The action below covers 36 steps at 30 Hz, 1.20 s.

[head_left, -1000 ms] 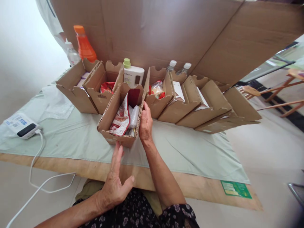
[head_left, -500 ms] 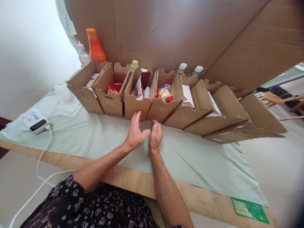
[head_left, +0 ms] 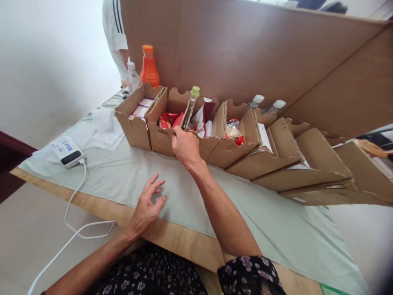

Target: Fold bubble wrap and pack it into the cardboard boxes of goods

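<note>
My right hand is at the front of the cardboard box second from the left, its fingers curled onto the upper edge near the corner shared with the neighbouring cardboard box. The fingertips are partly hidden. Inside the second box lie red shiny packets. The neighbouring box holds a white and dark red packet and a whitish roll-shaped item. My left hand hovers over the front of the pale green cloth, fingers spread and holding nothing.
More cardboard boxes continue the row rightward. Behind stand an orange bottle, a clear bottle and white-capped bottles, before a tall cardboard panel. A white device with a cable lies left. Another person's sleeve shows behind.
My hands have moved apart. The right one has reached up and left to the box edge; the left has drawn back toward the table's front. The view has shifted left.
</note>
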Available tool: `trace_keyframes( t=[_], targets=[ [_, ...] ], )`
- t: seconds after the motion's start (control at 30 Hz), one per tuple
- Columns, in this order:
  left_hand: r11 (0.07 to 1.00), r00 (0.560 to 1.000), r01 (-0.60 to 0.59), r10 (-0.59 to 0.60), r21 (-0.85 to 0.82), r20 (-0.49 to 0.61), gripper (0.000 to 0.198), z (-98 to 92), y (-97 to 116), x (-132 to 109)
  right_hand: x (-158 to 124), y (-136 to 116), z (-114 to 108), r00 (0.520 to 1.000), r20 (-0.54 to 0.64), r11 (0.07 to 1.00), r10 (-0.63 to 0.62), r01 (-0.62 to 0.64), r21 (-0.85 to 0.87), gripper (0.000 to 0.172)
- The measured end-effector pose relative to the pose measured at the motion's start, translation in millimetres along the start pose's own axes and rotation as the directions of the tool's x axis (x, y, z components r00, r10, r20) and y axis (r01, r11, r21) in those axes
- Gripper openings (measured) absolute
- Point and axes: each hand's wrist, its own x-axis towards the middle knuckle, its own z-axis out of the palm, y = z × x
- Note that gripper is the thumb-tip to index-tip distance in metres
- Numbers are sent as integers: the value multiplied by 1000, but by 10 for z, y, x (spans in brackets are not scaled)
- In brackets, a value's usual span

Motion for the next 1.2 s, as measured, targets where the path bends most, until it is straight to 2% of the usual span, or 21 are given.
trace_keyframes(
  t=[0.07,0.13,0.23,0.3,0.37,0.43,0.5,0.57,0.63,0.67,0.7,0.77,0.87,0.93,1.0,1.1,1.17,1.2],
  targets=[
    [1000,998,6,-6,0,-60,39,-158,-50,-44,-7,-44,23,1000,3,998,6,-6,-60,33],
    [999,991,-2,-3,-37,-132,39,-284,-111,-92,-209,-45,38,1000,-1,998,-29,29,-58,28],
    [994,974,1,-25,-108,-223,49,-428,-173,-165,-802,22,-12,989,-35,990,-143,143,1,23],
    [991,967,42,-72,-127,-246,57,-500,-171,-202,-1283,133,-108,971,-85,971,-225,231,63,23],
    [990,965,68,-97,-125,-243,62,-546,-138,-222,-1736,319,-245,960,-143,952,-242,263,158,24],
    [992,972,47,-73,-121,-223,68,-550,-87,-233,-2115,581,-394,972,-174,944,-160,202,260,23],
    [993,983,11,-32,-115,-179,74,-503,-29,-256,-2427,890,-516,978,-207,947,26,43,318,22],
    [996,995,0,-9,-93,-98,70,-414,33,-315,-2714,1183,-571,923,-279,912,264,-145,384,27],
    [999,1000,-12,12,-50,-4,54,-311,96,-418,-2997,1392,-532,858,-298,835,418,-234,498,48],
    [1000,999,-22,23,-22,40,43,-263,124,-481,-3131,1452,-476,854,-275,801,441,-237,550,58],
    [1000,997,-30,30,5,75,33,-222,148,-546,-3249,1481,-400,873,-230,775,429,-225,590,65],
    [999,993,-27,21,48,116,22,-159,179,-658,-3408,1468,-211,918,-121,754,377,-229,615,62],
    [999,992,14,-20,51,122,32,-62,190,-690,-3384,1414,48,915,-61,765,400,-297,571,44],
    [999,994,23,-25,24,107,43,54,194,-568,-3198,1457,141,889,-112,776,443,-318,544,42],
    [1000,997,-1,1,-2,82,48,228,217,-326,-2917,1577,162,869,-173,772,464,-300,560,46],
    [994,993,-103,105,-47,53,54,538,300,149,-2476,1777,88,829,-268,751,490,-246,612,51],
    [987,983,-155,159,-50,92,62,696,357,404,-2299,1824,11,777,-373,765,507,-206,611,55],
    [985,977,-169,173,-41,124,67,737,371,482,-2271,1810,-18,734,-439,780,518,-193,596,58]
  ],
)
